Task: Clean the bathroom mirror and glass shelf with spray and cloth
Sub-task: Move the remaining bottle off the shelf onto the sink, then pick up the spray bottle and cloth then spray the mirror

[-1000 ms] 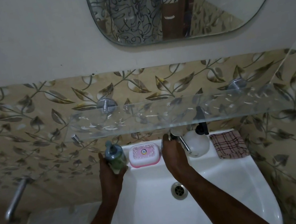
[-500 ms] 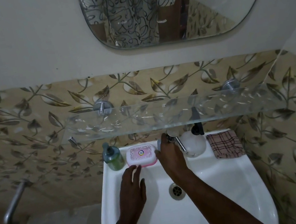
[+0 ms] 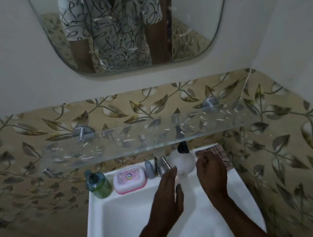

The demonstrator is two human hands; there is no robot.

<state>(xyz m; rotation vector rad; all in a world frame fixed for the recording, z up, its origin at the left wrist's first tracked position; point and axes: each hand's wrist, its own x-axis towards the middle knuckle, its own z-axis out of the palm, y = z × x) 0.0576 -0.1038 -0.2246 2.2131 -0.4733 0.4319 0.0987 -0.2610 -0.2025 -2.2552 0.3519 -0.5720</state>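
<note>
left hand [image 3: 169,194]: fingers straight and together, nothing held; tips at near-left side of spray bottle [image 3: 182,165], contact not clear.
right hand [image 3: 211,173]: fingers loosely curled, right of bottle, overlapping near edge of cloth [image 3: 221,154]; cannot tell whether pinching cloth or holding nothing.
bottle: white round body, black trigger head; on ledge just right of tap [image 3: 162,164], head tucked up under shelf [image 3: 114,145] front edge.
cloth: checked, flat on ledge, further right of tap, past bottle.
left of tap: small grey item just beside it, then soap box [image 3: 130,179], then green bottle [image 3: 98,186].
shelf: glass on two metal pegs, directly above tap.
mirror [image 3: 197,19]: on wall well above tap, over shelf.
step (judgement): pickup of spray and cloth; looks like no wiping done yet.
risk 1: trigger head clipping shelf edge. Cause: straight-up lift with almost no headroom. Better to draw bottle toward basin first.
risk 2: bottle slipping and dropping into sink [image 3: 93,210]. Cause: smooth round body against a flat, unwrapped left hand.
risk 3: tap knocked, or grey item toppled. Cause: left hand working right beside tap.
risk 4: cloth dragged into basin and wetted. Cause: one-corner pinch or a sweep from right hand.
risk 5: missed smears on glass. Cause: dim light, patterned tile showing through shelf.
</note>
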